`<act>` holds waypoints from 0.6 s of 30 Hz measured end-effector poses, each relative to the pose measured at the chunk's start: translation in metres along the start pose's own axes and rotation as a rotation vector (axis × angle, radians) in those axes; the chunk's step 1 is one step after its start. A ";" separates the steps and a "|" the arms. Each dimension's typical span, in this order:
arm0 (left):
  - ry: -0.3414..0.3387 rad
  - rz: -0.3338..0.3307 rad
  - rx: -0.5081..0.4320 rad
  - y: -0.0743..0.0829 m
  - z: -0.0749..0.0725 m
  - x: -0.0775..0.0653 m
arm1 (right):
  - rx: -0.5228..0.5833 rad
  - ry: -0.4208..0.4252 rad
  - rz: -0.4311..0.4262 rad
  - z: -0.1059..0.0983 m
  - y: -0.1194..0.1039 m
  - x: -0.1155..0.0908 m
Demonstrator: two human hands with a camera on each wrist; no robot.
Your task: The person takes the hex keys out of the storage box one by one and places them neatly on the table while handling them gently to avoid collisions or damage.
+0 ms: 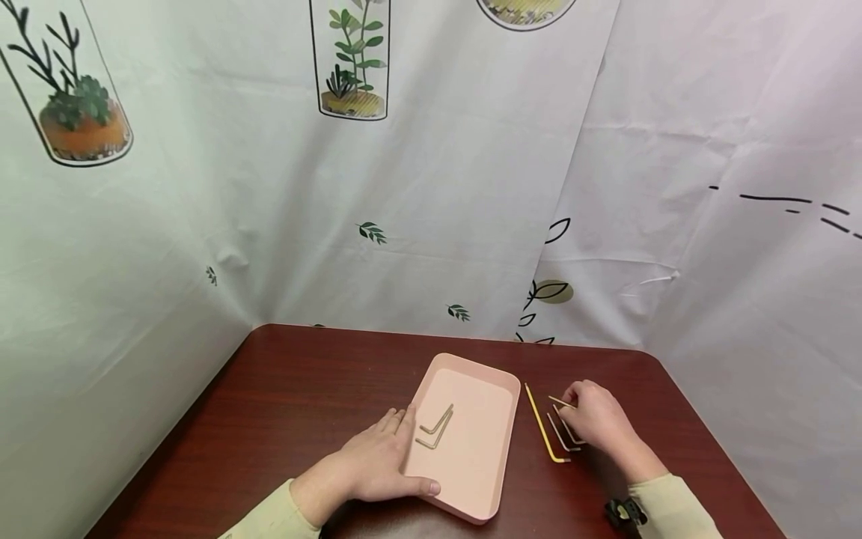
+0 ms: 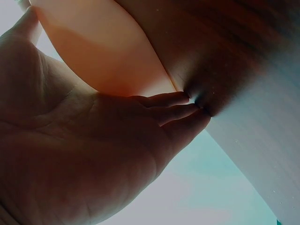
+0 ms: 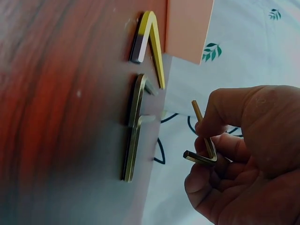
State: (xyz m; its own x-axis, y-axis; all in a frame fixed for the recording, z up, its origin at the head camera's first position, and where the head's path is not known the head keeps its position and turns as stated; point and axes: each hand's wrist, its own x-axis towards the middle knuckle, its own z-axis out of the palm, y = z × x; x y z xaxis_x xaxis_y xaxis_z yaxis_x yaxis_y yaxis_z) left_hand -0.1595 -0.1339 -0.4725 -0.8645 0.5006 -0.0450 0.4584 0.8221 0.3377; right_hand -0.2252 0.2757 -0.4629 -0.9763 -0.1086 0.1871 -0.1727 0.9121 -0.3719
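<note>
R hand (image 3: 243,159) pinched a small hex key (image 3: 202,140), at 3 o'clock of the pink tray (image 1: 471,374) on the worktop. L hand (image 1: 377,464) lay flat on tray's edge (fingers straight). Risk: thin pinch could slip, key drops among keys.

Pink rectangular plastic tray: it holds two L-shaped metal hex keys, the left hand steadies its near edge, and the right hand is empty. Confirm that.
One point is wrong: the right hand is not empty. The right wrist view shows it pinching a small L-shaped brass-coloured hex key. The pink rectangular plastic tray does hold two L-shaped metal hex keys, and the left hand steadies its near edge.
</note>
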 end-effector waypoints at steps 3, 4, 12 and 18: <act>-0.001 0.003 0.001 -0.001 0.000 0.000 | -0.004 -0.006 0.009 0.000 0.004 0.001; -0.001 0.002 0.001 -0.001 0.000 0.000 | -0.006 -0.007 0.013 -0.001 0.006 0.001; -0.005 -0.004 -0.002 -0.001 -0.001 0.001 | -0.017 -0.009 0.036 -0.007 0.015 0.003; -0.002 -0.001 -0.006 0.000 0.000 0.000 | -0.010 -0.024 0.050 -0.008 0.023 0.002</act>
State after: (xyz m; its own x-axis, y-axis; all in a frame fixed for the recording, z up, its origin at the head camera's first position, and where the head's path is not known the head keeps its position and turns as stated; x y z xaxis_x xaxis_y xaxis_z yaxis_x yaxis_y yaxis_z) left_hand -0.1600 -0.1340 -0.4725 -0.8644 0.5006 -0.0470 0.4567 0.8207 0.3434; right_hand -0.2305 0.2989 -0.4640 -0.9866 -0.0719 0.1463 -0.1221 0.9206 -0.3709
